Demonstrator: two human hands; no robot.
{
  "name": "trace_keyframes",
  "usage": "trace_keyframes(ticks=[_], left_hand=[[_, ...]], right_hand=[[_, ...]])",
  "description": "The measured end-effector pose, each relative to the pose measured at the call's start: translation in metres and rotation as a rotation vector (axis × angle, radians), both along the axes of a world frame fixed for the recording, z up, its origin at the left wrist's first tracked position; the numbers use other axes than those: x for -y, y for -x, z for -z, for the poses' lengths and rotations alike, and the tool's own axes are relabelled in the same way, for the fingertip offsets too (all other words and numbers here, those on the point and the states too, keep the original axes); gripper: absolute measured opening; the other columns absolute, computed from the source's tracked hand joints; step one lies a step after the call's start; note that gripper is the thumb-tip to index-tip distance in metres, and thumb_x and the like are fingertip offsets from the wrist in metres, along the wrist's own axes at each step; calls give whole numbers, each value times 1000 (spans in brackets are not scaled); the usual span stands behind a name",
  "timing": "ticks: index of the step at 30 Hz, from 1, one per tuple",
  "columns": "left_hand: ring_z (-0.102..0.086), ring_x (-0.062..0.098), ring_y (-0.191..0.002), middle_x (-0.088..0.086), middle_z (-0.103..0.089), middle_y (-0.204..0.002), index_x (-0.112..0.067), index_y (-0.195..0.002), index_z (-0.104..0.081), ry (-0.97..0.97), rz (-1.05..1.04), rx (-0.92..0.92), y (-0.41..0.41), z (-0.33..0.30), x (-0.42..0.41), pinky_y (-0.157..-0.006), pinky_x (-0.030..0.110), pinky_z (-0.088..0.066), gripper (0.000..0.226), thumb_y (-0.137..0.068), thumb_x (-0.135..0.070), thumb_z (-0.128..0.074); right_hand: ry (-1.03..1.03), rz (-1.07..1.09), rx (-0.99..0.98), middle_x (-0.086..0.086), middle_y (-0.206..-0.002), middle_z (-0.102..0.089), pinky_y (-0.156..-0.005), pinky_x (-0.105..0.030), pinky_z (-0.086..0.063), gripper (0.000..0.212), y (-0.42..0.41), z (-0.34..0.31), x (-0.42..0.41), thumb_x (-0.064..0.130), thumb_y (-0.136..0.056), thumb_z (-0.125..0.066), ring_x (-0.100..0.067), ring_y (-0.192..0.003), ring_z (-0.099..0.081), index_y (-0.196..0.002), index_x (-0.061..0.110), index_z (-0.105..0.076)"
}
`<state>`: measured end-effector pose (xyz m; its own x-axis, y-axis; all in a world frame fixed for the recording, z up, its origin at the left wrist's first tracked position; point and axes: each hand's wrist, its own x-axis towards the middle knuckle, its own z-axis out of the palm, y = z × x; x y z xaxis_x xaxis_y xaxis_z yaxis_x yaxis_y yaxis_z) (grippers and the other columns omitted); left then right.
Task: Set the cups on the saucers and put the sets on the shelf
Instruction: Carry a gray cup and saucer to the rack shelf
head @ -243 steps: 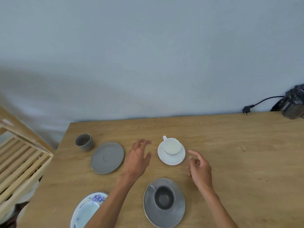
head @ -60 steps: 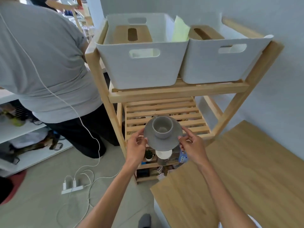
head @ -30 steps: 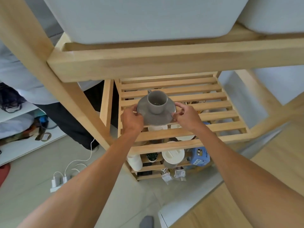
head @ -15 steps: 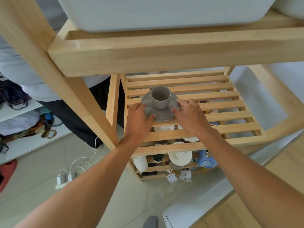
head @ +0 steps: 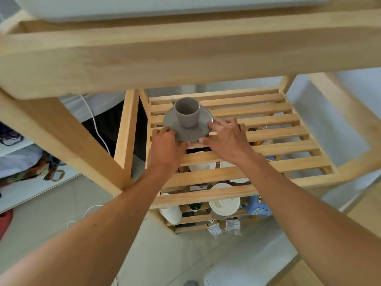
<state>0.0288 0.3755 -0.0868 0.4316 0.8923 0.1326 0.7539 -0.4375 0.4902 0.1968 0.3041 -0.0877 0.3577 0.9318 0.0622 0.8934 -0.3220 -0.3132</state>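
A grey cup point(head: 187, 111) stands upright on a grey saucer point(head: 203, 129), and the set rests at the back left of the slatted wooden shelf point(head: 268, 145). My left hand point(head: 166, 147) touches the saucer's near left rim. My right hand point(head: 225, 139) has its fingertips on the near right rim. Whether either hand still grips the saucer cannot be told from this view.
A thick wooden beam point(head: 185, 50) of the upper shelf runs across just above the hands, with a white bin point(head: 144, 5) on it. White containers point(head: 223, 204) sit on the lower shelf. A wooden post point(head: 125, 129) stands left of the saucer.
Both hands have carried the cup and saucer from the table to the shelf and pushed it toward the back left slats, where it now rests.
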Motion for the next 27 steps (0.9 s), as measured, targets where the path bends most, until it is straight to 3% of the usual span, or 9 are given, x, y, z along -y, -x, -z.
trace_keyframes(ticks=[11, 17, 21, 27], left_hand=[[-38, 22, -127, 2, -59, -125, -11, -116, -63, 28, -85, 58, -14, 2, -19, -100, 35, -39, 36, -88, -33, -67], [-34, 24, -134, 4, -52, -136, -14, -128, -54, 59, -106, 92, -15, -2, -7, -108, 42, -36, 44, -89, -29, -66], [-37, 24, -130, 4, -52, -136, -14, -127, -53, 43, -42, 65, -9, -15, 14, -102, 40, -40, 41, -91, -32, -61], [-49, 25, -124, 4, -56, -134, -18, -135, -50, 125, 115, 108, -14, -48, 57, -98, 39, -45, 47, -93, -39, -55]], right_hand=[[-5, -9, -12, 1, -158, -40, -109, -46, -29, 61, -2, 2, -27, 52, -96, -53, -27, -139, -34, -149, 25, -41], [-24, -2, -141, -5, -145, -55, -105, -45, -34, 60, 2, -15, -8, 36, -98, -57, -29, -134, -43, -153, 25, -35], [8, 53, -238, -9, -138, -59, -108, -47, -40, 60, 1, -33, 20, 33, -96, -57, -32, -127, -52, -152, 29, -38], [196, 135, -325, -6, -148, -50, -101, -44, -48, 61, -18, -80, 79, 39, -96, -56, -28, -127, -54, -153, 30, -33]])
